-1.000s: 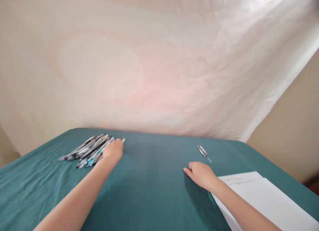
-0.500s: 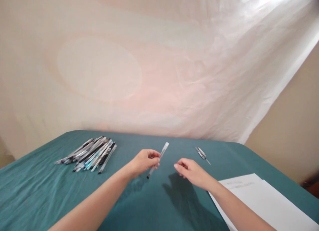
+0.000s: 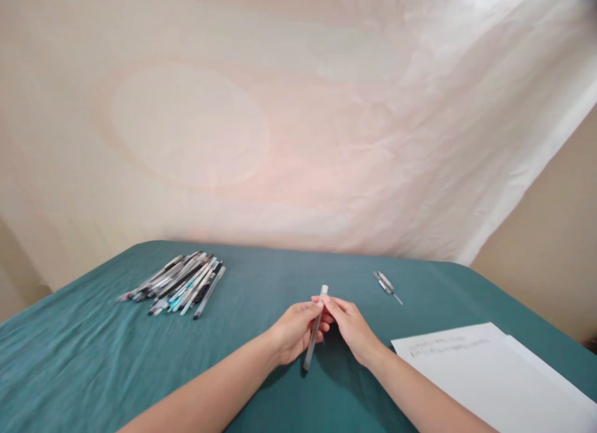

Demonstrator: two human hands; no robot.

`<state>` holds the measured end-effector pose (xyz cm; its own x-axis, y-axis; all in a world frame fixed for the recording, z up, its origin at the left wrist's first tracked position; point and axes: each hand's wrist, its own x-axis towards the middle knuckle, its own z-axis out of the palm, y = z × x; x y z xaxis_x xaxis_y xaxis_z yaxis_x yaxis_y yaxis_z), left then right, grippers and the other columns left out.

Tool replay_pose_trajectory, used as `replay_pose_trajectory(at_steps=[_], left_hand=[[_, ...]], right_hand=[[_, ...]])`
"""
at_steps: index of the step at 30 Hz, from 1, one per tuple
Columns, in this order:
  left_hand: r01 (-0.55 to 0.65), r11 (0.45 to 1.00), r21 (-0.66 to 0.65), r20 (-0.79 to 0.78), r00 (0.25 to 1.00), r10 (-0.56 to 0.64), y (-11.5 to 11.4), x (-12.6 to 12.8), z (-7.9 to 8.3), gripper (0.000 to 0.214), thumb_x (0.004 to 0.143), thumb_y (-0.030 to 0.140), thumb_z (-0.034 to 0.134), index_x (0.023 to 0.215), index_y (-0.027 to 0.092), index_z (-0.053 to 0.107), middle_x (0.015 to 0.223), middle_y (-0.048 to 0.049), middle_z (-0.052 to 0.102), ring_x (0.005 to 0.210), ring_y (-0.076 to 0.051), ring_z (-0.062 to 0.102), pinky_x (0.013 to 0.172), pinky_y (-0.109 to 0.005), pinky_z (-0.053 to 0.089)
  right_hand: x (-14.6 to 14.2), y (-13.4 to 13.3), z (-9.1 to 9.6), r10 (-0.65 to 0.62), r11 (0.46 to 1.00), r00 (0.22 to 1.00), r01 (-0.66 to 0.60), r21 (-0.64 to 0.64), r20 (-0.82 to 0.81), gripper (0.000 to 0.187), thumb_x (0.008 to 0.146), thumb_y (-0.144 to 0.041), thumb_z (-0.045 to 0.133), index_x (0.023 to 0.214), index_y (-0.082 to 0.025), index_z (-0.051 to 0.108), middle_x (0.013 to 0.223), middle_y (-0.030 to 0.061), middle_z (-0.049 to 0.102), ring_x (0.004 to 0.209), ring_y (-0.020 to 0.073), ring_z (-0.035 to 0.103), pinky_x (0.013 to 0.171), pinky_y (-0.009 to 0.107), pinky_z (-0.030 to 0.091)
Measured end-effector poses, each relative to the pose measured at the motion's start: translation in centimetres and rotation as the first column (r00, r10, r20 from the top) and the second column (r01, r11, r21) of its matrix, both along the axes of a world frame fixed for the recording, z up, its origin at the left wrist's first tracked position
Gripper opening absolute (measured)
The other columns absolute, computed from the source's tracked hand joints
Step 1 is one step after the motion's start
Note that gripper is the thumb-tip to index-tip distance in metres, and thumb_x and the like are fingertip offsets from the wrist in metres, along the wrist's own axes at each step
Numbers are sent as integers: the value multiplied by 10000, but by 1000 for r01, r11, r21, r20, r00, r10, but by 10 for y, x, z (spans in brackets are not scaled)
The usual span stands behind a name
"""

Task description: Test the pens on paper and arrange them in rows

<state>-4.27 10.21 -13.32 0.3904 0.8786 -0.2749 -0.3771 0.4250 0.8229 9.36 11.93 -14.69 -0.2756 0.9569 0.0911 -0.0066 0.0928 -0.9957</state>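
A clear-barrelled pen (image 3: 311,344) with a pale cap and a dark lower end is held in front of me, over the green cloth. My left hand (image 3: 296,330) is closed round its barrel. The thumb and fingers of my right hand (image 3: 349,327) pinch it near the capped top, just beside my left thumb. The pen slants, capped end away from me. Some of its upper part is hidden by my fingers.
A heap of pens (image 3: 181,284) lies at the left on the green cloth (image 3: 261,277). A couple of pens (image 3: 387,287) lie at the right back. White sheets of paper (image 3: 476,377) with faint writing rest at the front right. A pale curtain (image 3: 298,122) hangs behind.
My left hand has brought the pen nearer to me and to the right. My right hand, apart from it before, has come over and now grips the pen's top. The view has shifted slightly.
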Motion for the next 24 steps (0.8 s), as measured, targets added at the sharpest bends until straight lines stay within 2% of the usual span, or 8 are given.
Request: replay_pose_trajectory(at_steps=[4,8,14,17,20,24], left_hand=[[-14,1000,-11,37,999,14,-2,3,-2,204,780,316,539,810,115,521,657,0,494,431,-4,346,362,-114,187],[23,999,-24,-7,1000,-23,-5,2,-3,289,772,420,521,787,133,491,635,18,467,394,-1,267,352,-136,106],[29,999,-28,66,997,-27,-6,2,-3,278,782,399,510,821,124,499,661,12,447,451,-13,335,377,-128,155],[58,998,-23,94,994,-55,-6,2,-2,257,781,370,516,801,116,492,631,30,408,423,0,252,375,-132,117],[89,995,-43,58,995,-86,-7,2,-3,259,778,386,505,792,129,473,569,64,332,400,-4,158,374,-153,46],[85,995,-54,4,996,-85,-9,2,-5,272,771,430,488,775,165,426,526,91,248,391,-15,135,390,-162,28]], right_hand=[[-3,-2,1,-13,1000,1000,13,8,-16,491,780,-540,449,958,-139,670,679,46,647,721,179,567,792,317,387],[-5,-3,1,-12,1000,998,11,-24,-69,470,772,-539,464,933,-147,667,550,14,594,593,156,539,669,283,407],[-4,-4,0,5,1000,998,-4,13,-55,401,791,-483,476,848,-136,668,525,-2,544,595,141,512,631,256,389],[-3,-3,-2,-1,1000,999,2,8,-45,376,792,-468,478,810,-140,662,565,5,562,612,139,508,637,256,384],[-3,-2,-2,-39,999,999,39,13,-28,355,775,-455,507,692,-138,644,580,2,553,628,132,491,639,248,370],[-3,-2,-1,-47,999,999,47,0,-22,361,754,-457,525,608,-136,605,554,-12,519,598,117,453,611,240,345]])
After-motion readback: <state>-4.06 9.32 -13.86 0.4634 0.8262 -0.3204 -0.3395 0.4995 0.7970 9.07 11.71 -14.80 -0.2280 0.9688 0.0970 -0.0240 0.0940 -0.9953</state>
